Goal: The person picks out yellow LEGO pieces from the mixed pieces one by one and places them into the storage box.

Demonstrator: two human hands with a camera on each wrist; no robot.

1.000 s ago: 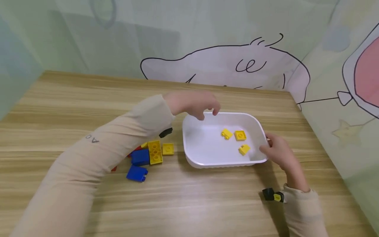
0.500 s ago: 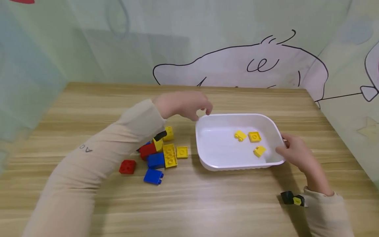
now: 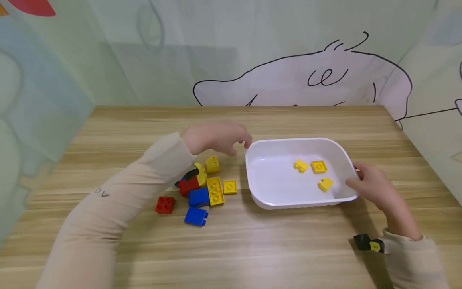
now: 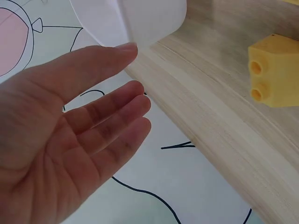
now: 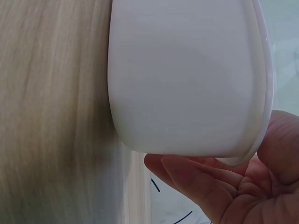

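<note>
A white plastic tub (image 3: 281, 203) stands on the wooden table, with 3 yellow toy bricks (image 3: 319, 166) lying in it. My right hand (image 3: 375, 190) grips the tub's right end, thumb over the rim and fingers against the outer wall, as the right wrist view shows. My left hand (image 3: 218, 137) hovers by the tub's far left corner. In the left wrist view its palm shows with nothing in it and its fingers slightly bent. The nearest loose brick to it is a yellow one with a slanted side (image 3: 212, 164).
Left of the tub lies a loose group of bricks: a red brick (image 3: 165, 204), blue bricks (image 3: 196, 216), a long yellow brick (image 3: 215, 191) and a flat yellow square brick (image 3: 229, 186). My left forearm and its wrist strap partly cover the group. A printed cloth (image 3: 216, 60) hangs behind the table.
My left hand has drawn left from above the tub's corner to just outside it. The head view has swung left, showing more loose bricks. My right hand keeps its grip on the tub.
</note>
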